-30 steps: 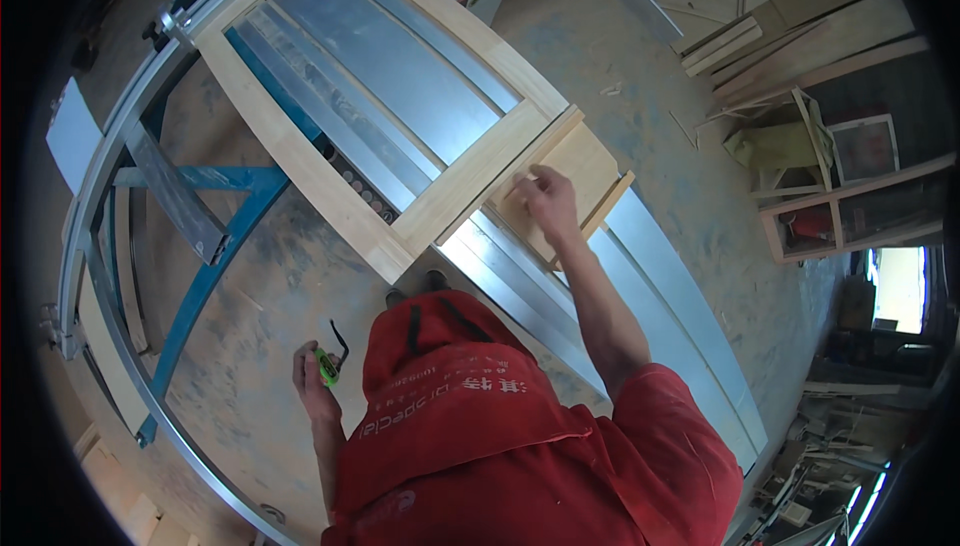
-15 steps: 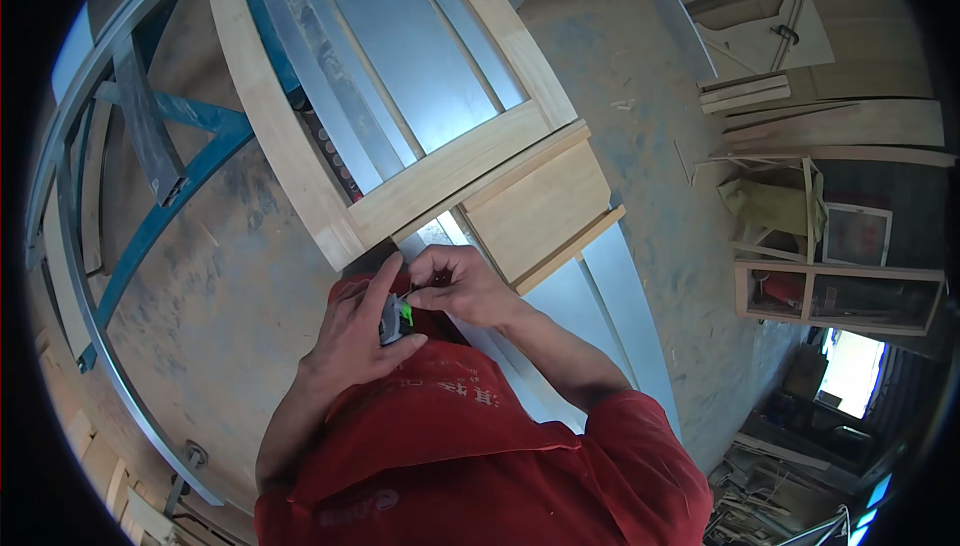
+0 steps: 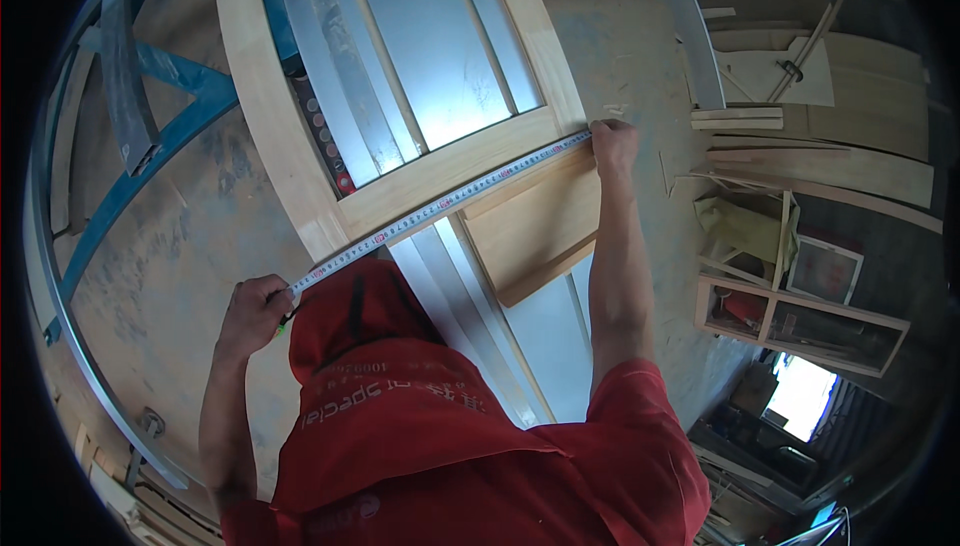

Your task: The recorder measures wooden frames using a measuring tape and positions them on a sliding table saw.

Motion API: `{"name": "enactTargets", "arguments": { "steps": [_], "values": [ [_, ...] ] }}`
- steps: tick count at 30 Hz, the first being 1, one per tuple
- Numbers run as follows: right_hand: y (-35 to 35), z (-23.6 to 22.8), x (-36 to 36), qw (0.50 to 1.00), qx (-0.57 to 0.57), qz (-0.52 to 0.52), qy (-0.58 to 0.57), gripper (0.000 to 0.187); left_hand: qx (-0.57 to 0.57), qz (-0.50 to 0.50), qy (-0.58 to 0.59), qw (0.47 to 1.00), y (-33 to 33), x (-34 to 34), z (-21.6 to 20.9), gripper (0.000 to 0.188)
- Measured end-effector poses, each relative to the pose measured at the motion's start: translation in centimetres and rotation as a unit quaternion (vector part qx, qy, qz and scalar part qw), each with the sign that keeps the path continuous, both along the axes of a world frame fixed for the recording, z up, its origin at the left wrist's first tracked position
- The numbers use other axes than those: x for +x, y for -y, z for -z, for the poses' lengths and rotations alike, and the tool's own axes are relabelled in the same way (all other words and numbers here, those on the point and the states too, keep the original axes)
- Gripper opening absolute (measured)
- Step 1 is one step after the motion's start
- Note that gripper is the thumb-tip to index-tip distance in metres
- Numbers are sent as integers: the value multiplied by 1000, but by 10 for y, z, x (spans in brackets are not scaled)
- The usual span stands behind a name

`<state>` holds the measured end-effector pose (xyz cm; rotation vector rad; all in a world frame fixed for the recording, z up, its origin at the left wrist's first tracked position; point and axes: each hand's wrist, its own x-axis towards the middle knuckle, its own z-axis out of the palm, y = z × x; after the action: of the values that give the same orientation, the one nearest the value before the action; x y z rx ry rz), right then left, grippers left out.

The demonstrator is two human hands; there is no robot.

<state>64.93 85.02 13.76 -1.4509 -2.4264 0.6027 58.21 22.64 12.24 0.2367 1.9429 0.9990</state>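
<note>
A tape measure's white blade is stretched along the near rail of a pale wooden frame. My left hand is closed round the tape measure's case, off the frame's near left corner; most of the case is hidden by the fingers, with a bit of green showing. At the near right corner, my right hand pinches the far end of the blade against the frame's edge. Just below the blade lies a flat wooden panel with raised strips along its edges.
Long metal slats run inside and under the frame. A blue metal stand with a curved rail is on the left. Boards and a small glazed wooden frame lie along the right. Dusty floor shows between.
My hands were together at my waist on the tape measure. Now they are far apart, left hand out left, right hand forward and right, with the blade drawn out between them.
</note>
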Motion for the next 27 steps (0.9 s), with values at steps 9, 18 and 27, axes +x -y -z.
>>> {"name": "enactTargets", "arguments": {
  "steps": [9, 18, 27],
  "values": [
    [27, 41, 9, 983, 99, -94, 124, 42, -25, 34, 47, 998, 29, -8, 7, 20],
    [34, 19, 42, 979, 70, -29, 187, 54, -31, 23, 99, 994, 44, 7, 9, 24],
    [76, 11, 49, 986, 73, -18, 145, 54, -33, 47, 82, 995, 50, 10, 3, 21]
  ]
}}
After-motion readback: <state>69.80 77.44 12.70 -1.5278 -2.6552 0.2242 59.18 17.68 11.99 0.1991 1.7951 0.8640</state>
